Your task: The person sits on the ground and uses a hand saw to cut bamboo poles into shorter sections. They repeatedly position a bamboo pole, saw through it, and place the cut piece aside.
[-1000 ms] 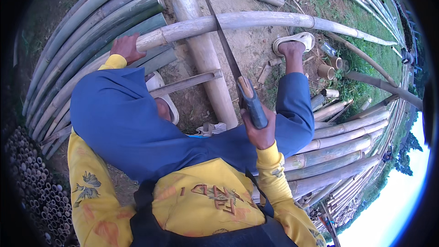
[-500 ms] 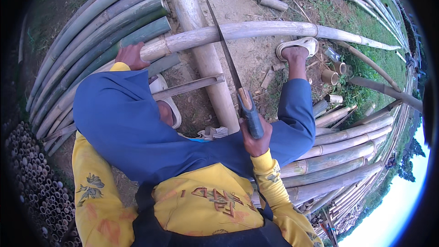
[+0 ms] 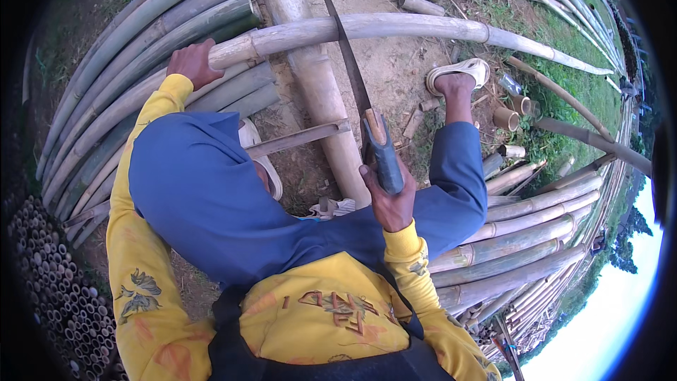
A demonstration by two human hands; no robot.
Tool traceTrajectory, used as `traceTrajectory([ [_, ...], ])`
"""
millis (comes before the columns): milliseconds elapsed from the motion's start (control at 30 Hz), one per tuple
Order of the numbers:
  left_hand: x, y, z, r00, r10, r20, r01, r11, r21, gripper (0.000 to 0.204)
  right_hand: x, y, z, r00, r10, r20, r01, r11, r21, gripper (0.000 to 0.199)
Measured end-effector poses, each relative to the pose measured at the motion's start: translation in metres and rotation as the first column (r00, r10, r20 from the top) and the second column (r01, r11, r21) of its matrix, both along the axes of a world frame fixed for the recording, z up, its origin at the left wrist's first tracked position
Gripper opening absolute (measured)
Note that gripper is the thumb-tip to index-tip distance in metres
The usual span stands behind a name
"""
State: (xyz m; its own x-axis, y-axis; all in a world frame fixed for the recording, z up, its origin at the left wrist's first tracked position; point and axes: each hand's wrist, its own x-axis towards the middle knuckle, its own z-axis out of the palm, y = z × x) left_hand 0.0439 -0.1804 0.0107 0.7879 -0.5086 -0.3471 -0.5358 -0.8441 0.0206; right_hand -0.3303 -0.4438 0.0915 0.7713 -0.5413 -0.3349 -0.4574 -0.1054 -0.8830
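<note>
left grip moved forward, clasping the bamboo pole; right grip clenched the saw pointing ahead; firm bracing seemed wise.

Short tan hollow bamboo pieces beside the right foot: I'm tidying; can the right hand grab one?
Probably not: the right hand holds a dark-bladed handsaw, and the blue-trousered right leg intervenes.

My left hand has carried the near end of the bamboo pole forward; my left knee has shifted inward.
</note>
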Motion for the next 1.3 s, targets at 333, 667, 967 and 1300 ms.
traceTrajectory([
  [333, -0.004, -0.002, -0.007, 0.999, -0.015, 0.033, 0.015, 0.999, 0.028, 0.066, -0.007, -0.007, -0.019, 0.998, 0.024, 0.063, -0.019, 0.996, -0.083, 0.022],
  [667, -0.016, 0.01, -0.009, 0.998, -0.054, 0.043, 0.056, 0.997, -0.048, 0.057, -0.029, -0.024, -0.029, 0.999, -0.025, 0.041, 0.023, 0.999, 0.048, 0.024],
  [967, -0.062, 0.021, -0.01, 0.993, 0.041, -0.114, -0.051, 0.995, -0.087, 0.054, -0.046, -0.012, -0.012, 0.996, 0.053, 0.068, -0.05, 0.997, -0.053, 0.011],
  [1300, -0.065, 0.015, -0.011, 0.999, 0.017, -0.047, -0.021, 0.996, -0.088, 0.055, -0.083, -0.019, 0.006, 0.995, 0.067, 0.08, -0.06, 0.995, -0.082, 0.01],
])
